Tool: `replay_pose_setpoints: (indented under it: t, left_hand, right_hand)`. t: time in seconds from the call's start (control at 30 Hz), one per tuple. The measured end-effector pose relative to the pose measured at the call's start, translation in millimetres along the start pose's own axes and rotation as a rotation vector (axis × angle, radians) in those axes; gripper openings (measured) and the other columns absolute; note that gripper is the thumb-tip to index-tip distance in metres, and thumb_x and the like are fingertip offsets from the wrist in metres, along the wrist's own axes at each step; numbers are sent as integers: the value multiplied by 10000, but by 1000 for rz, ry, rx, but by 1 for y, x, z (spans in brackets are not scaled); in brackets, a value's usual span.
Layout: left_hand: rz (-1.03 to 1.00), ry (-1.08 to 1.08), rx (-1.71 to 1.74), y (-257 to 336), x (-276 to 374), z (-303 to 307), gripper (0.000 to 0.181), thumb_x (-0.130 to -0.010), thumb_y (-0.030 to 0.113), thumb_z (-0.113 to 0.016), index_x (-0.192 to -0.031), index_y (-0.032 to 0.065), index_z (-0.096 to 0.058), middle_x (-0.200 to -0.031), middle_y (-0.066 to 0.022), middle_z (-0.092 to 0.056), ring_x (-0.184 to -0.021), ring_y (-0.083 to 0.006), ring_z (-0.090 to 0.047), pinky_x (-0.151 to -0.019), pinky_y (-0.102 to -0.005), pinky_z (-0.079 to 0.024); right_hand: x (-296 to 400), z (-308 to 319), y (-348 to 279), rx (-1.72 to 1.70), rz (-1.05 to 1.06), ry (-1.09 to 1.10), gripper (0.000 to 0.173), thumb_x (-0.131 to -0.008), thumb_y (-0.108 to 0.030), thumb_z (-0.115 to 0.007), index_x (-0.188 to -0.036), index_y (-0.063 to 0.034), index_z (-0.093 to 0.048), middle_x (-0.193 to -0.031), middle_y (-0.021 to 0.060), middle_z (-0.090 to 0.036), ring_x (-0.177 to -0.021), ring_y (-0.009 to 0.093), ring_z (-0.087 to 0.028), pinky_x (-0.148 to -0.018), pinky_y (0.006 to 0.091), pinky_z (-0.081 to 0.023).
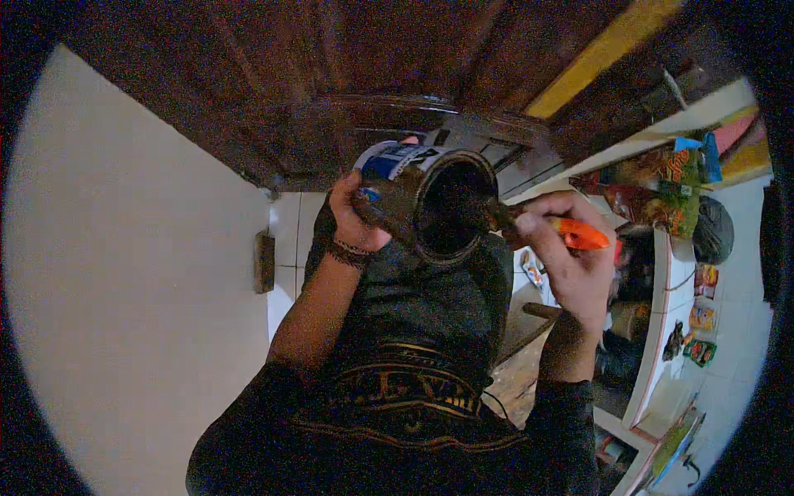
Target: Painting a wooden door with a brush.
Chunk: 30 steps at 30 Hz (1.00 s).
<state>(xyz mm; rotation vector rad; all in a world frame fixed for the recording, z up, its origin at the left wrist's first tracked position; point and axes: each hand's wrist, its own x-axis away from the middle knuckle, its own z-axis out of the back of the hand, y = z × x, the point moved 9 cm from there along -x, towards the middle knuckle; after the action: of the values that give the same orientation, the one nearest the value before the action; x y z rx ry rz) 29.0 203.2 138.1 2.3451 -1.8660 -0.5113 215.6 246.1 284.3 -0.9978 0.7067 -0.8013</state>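
Observation:
My left hand (pixel 352 214) holds a metal paint can (pixel 397 197) from its side, above my lap. The can lies tilted well over, so its round mouth faces right. Brown drips cover much of its blue and white label, and the inside is too dark to show how much it holds. In my right hand (pixel 574 266) is a paintbrush with an orange handle (pixel 580 234). Its dark bristle end (pixel 499 214) is at the right rim of the can's mouth; whether it touches the rim I cannot tell.
Dark brown wooden boards (pixel 248 80) span the top, with a yellow strip (pixel 602 59) at the right. A pale wall (pixel 136 260) rises at the left, near a small brown block (pixel 265 261). On the right, a tiled counter (pixel 645 353) stands near several food packets (pixel 704 317).

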Motion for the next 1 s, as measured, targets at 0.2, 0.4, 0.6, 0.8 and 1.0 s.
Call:
replay_pose_setpoints:
  t: [0.2, 0.4, 0.6, 0.8, 1.0]
  left_hand:
    - [-24, 19, -56, 12, 4, 5, 823, -807, 496, -534, -1389, -55, -348, -1399, -198, -444, -1261, -323, -471, -1076, -446, -355]
    - [-11, -11, -60, 20, 8, 12, 823, -806, 493, -542, -1393, -48, -344, -1405, -194, -438, -1258, -320, -476, -1068, -447, -363]
    - [-7, -49, -90, 20, 8, 16, 832, -794, 486, -554, -1392, -52, -345, -1373, -200, -470, -1242, -321, -489, -1059, -444, -372]
    - [28, 188, 113, 15, 13, 23, 821, -790, 476, -556, -1383, -57, -357, -1361, -210, -478, -1227, -324, -501, -1054, -444, -378]
    - [-82, 33, -181, 24, 13, 22, 805, -795, 459, -562, -1376, -61, -363, -1370, -211, -470, -1229, -323, -497, -1058, -445, -374]
  right_hand:
    - [-8, -30, -24, 173, 257, -287, 265, -686, -123, -755, -915, -40, -650, -807, 60, -679, -727, 163, -658, -685, 278, -501]
    - [-12, -54, -19, 303, 200, -429, 294, -679, -177, -752, -920, -53, -638, -806, 81, -656, -786, 236, -663, -740, 322, -505]
    - [-21, -54, -32, 211, 181, -399, 204, -617, -122, -701, -769, -7, -629, -775, 81, -661, -735, 167, -646, -691, 281, -493]
    - [-20, -51, -38, 312, 212, -470, 175, -606, -73, -699, -748, -2, -624, -772, 96, -669, -705, 196, -654, -678, 279, -499]
    - [-24, -44, -52, 278, 287, -493, 143, -587, -8, -667, -717, 2, -607, -763, 112, -668, -725, 206, -669, -690, 288, -505]
